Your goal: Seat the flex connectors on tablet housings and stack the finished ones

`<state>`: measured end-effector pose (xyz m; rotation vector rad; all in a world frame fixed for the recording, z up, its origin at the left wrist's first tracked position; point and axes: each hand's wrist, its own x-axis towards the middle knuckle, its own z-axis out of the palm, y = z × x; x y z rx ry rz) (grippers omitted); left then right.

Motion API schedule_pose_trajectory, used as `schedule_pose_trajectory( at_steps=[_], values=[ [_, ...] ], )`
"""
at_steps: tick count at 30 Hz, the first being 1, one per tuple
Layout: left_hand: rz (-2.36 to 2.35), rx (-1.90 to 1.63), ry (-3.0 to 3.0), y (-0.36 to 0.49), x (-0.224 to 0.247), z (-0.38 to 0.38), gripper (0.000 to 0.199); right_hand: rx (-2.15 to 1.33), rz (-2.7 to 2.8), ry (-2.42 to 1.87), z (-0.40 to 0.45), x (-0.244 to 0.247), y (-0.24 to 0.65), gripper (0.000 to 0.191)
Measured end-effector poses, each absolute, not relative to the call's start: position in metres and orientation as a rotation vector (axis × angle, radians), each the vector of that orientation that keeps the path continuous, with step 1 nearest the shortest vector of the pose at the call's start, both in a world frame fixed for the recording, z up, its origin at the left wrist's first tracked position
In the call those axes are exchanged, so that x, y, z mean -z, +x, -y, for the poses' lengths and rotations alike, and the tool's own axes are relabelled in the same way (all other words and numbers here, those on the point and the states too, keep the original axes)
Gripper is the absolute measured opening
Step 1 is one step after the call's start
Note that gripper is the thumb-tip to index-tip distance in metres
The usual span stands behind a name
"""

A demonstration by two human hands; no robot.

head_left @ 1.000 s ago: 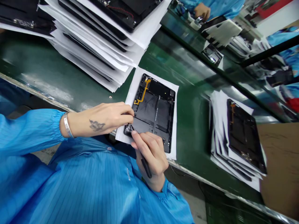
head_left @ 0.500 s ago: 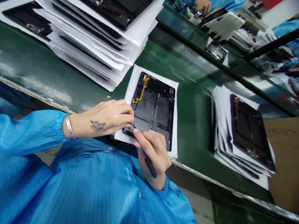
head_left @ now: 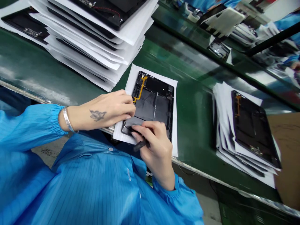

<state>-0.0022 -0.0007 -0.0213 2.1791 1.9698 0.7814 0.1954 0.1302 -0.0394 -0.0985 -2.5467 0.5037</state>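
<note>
A right hand (head_left: 156,147) grips one black pen-like tool (head_left: 141,145) at the lower corner of one dark tablet housing (head_left: 152,106). The tattooed left hand (head_left: 110,109) curls onto that corner, its grip unclear. The housing lies on one white sheet (head_left: 119,134) on a green workbench (head_left: 194,125); two paper-interleaved stacks (head_left: 93,53) (head_left: 248,134) sit upper left and right.
</note>
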Motion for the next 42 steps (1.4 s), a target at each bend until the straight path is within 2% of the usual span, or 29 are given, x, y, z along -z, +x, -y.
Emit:
schedule_pose_trajectory(
  at_steps=[3,13,21,28,35,38,42],
  values=[
    [-1.926,-0.743,2.187,-0.005,0.02,0.005,0.012,-0.549,2.564,-0.082,-0.13,0.036,0.186,0.008],
    [-1.814,-0.608,2.234,0.003,0.023,-0.004,0.009,-0.58,2.475,-0.158,-0.129,0.04,0.189,0.008],
    [-1.925,-0.742,2.194,0.002,0.022,-0.005,0.012,-0.574,2.492,-0.159,-0.129,0.036,0.187,0.006],
    [-1.755,-0.643,2.176,-0.004,0.014,-0.002,0.008,-0.589,2.426,-0.203,-0.133,0.038,0.195,0.008],
    [-1.793,-0.535,2.405,-0.004,0.029,-0.013,0.008,-0.588,2.446,-0.188,-0.132,0.039,0.195,0.009],
    [-1.88,-0.624,2.303,-0.002,0.033,-0.011,0.01,-0.599,2.477,-0.151,-0.131,0.038,0.192,0.008],
    [-1.76,-0.867,2.09,-0.007,0.036,-0.004,0.015,-0.549,2.595,0.0,-0.131,0.033,0.184,0.006]
  ],
)
